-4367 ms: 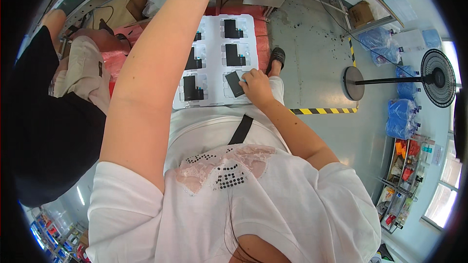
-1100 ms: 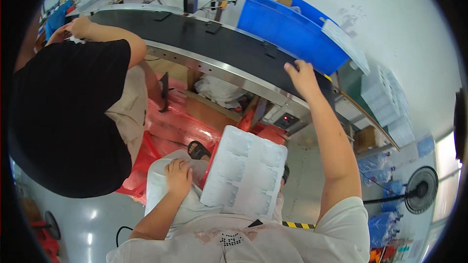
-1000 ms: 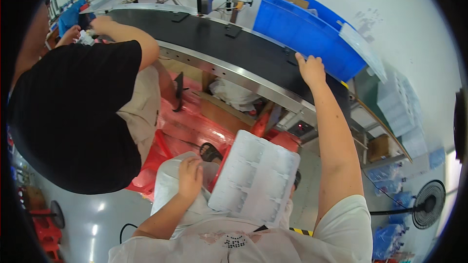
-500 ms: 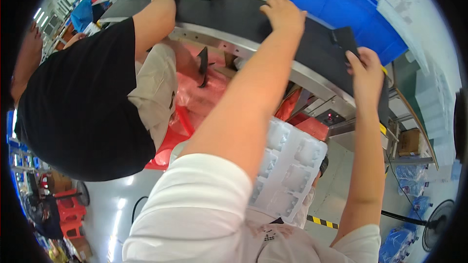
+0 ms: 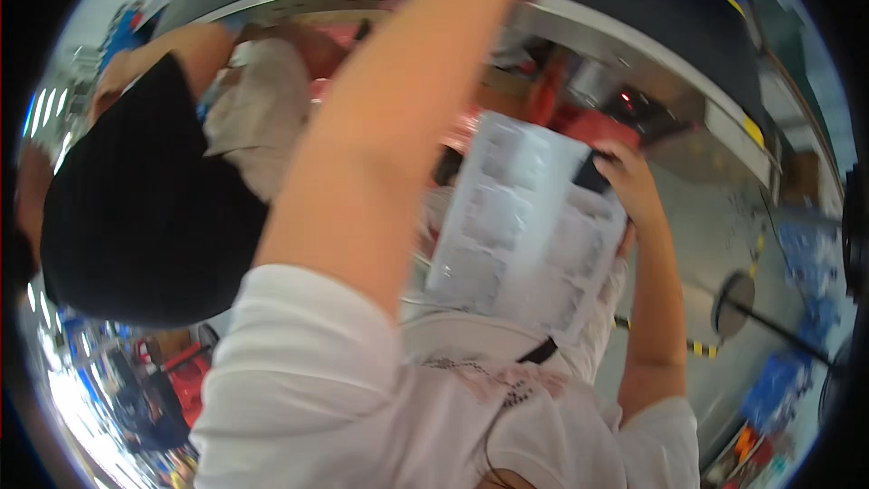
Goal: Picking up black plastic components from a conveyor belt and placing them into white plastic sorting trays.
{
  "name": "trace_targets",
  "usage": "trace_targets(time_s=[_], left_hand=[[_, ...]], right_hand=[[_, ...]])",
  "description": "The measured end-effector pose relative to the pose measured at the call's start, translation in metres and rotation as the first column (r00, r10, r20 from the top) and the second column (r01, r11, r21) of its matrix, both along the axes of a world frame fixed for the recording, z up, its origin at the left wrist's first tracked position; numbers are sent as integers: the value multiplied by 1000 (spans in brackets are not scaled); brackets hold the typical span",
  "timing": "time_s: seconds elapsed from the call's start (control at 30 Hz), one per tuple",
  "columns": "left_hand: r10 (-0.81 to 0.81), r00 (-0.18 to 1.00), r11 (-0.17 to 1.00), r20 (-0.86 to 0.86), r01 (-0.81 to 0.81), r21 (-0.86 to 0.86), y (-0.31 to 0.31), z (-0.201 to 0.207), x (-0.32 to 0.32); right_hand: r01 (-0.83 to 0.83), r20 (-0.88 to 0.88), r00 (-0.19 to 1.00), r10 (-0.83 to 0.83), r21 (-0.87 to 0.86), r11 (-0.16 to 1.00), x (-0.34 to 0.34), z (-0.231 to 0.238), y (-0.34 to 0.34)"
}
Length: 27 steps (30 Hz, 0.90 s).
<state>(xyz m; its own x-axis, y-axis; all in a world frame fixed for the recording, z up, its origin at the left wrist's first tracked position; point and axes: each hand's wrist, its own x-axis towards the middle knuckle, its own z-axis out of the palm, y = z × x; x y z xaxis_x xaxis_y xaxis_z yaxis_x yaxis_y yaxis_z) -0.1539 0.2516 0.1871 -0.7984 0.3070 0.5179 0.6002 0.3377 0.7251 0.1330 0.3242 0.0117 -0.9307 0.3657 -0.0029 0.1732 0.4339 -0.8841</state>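
While gripping a black flat piece point(image 5: 590, 175) in the right hand point(image 5: 629, 179), extends the left arm point(image 5: 380, 145) forward across the metal edge of a long black worktop point(image 5: 670, 23) and out past the upper border of the view. Has the 2 hands well apart: right hand clamped on the piece at its outer edge, left hand out of sight. Cannot tell the left hand's grip or contents. Holds the piece at the far right compartment of a white moulded tray point(image 5: 532, 231). Cannot tell, for blur, about contact between piece and compartment floor.

Supports the tray on the lap, near the worktop and slightly turned. Shows 6 shallow compartments in it, in 2 columns of 3, with a smooth strip between the columns. Brings the right forearm point(image 5: 659, 308) in from the lower right, just beside the tray's right edge. Wears a white short-sleeved top point(image 5: 308, 362).

To the left, has a co-worker in a black top point(image 5: 145, 208) and beige trousers point(image 5: 267, 122). Under the worktop, includes a dark control box point(image 5: 647, 111) with a red light. Farther right, takes in a round stand base point(image 5: 733, 301) with a dark pole, near striped floor tape point(image 5: 701, 349).
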Motion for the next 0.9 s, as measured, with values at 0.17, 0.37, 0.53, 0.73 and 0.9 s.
trace_targets(time_s=[0.17, 0.37, 0.53, 0.73, 0.9], left_hand=[[-162, 981, 966, 105, 136, 218, -81, 28, 56], [-324, 882, 946, 343, 293, 140, -130, 4, 105], [-437, 677, 835, 591, 550, -13, -145, -75, 97], [-486, 603, 704, 633, 699, -124, -130, -141, 92], [-545, 699, 672, 464, 695, -257, -131, -208, 84]], right_hand=[[11, 111, 994, 15, -234, 972, -18, 6, -11], [135, 168, 980, -105, -176, 975, -1, -16, -17], [110, 20, 986, -167, 674, 731, 16, -5, -64], [-2, 64, 995, -71, 759, 651, 62, -37, -91], [-21, 54, 998, -32, 773, 634, 61, -33, -84]])
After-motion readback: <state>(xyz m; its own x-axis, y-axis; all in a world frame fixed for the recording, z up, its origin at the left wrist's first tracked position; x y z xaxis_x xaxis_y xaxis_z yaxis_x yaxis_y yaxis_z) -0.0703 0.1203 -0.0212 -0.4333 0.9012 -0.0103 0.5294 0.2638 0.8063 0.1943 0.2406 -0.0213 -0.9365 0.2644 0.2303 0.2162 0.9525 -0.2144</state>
